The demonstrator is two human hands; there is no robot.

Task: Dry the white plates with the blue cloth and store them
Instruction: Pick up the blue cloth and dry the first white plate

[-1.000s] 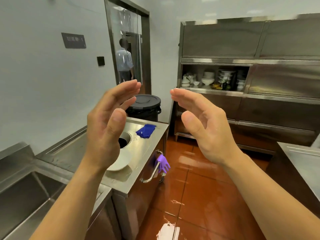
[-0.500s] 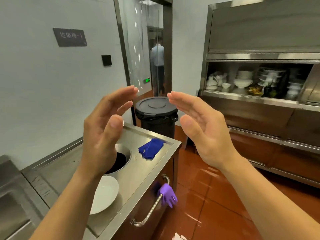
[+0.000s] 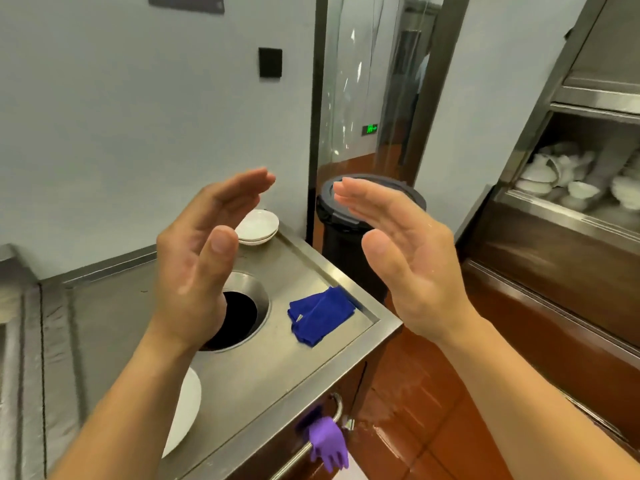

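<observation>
My left hand (image 3: 204, 268) and my right hand (image 3: 405, 261) are raised in front of me, palms facing each other, fingers extended, both empty. Below them stands a steel counter (image 3: 277, 368). A folded blue cloth (image 3: 320, 315) lies near the counter's right corner. One white plate (image 3: 185, 414) rests at the counter's near edge, partly hidden by my left forearm. A small stack of white plates (image 3: 258, 226) sits at the back of the counter by the wall.
A round hole (image 3: 239, 317) opens in the counter between my hands. A black lidded bin (image 3: 353, 233) stands beyond the counter's corner. At right, an open steel cabinet shelf (image 3: 571, 188) holds white dishes. A purple glove (image 3: 327, 443) hangs on the counter's handle. Wet red floor (image 3: 433, 393).
The view has moved closer to the counter and tilted down. The plate stack at the back has come into sight. My hands keep the same raised pose.
</observation>
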